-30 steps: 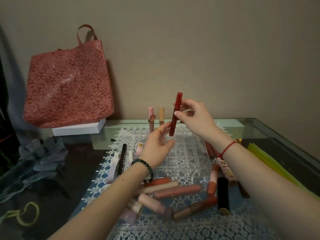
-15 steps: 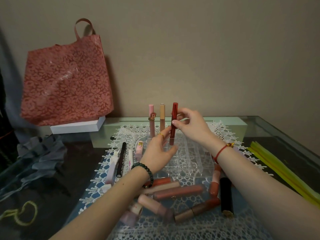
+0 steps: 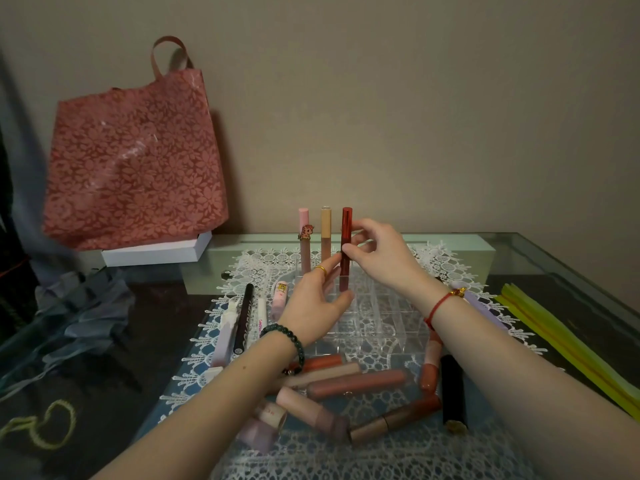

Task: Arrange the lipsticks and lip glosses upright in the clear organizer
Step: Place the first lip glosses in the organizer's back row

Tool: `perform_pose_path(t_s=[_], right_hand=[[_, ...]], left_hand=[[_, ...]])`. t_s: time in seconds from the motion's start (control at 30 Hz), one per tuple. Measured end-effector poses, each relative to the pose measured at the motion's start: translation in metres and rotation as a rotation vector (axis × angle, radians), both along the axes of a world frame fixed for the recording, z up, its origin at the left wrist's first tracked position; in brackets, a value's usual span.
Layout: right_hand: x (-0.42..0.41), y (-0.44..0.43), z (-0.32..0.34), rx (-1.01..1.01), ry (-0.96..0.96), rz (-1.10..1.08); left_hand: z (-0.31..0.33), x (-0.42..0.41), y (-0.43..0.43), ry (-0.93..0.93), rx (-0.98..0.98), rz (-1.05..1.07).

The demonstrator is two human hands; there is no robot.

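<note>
The clear organizer [image 3: 388,317] sits on a white lace mat. In its back row stand a pink lip gloss [image 3: 304,244], a tan lip gloss [image 3: 325,233] and a dark red lipstick [image 3: 345,226], all upright. My right hand [image 3: 381,258] pinches the red lipstick at mid-height between thumb and fingers. My left hand [image 3: 315,306] rests on the organizer's front-left part, fingers apart, fingertips near the red lipstick's base. Several pink, brown and black tubes [image 3: 356,382] lie loose in front of the organizer, and more tubes [image 3: 244,317] lie to its left.
A pink floral bag [image 3: 135,168] leans on the wall at the back left, on a white box [image 3: 156,252]. A long white box [image 3: 450,247] runs behind the mat. Yellow-green strips [image 3: 571,351] lie at the right. Grey fabric [image 3: 79,306] lies at the left.
My right hand has lowered the red lipstick from a tilt above the organizer into an upright stand in the back row. My left hand stayed on the organizer.
</note>
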State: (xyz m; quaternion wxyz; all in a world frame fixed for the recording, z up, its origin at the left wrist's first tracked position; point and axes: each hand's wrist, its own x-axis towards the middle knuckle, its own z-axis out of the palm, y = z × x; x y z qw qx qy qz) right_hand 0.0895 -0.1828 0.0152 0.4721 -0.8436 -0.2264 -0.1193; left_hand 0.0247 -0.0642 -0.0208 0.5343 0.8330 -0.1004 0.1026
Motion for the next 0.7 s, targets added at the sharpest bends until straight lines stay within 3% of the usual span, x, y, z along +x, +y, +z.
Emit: perform_pose_path(t_s=[0.7], right_hand=[[-0.014,-0.010,0.004,0.046,-0.006,-0.040]], left_hand=[[0.005,-0.017,0.007,-0.014,-0.072,-0.002]])
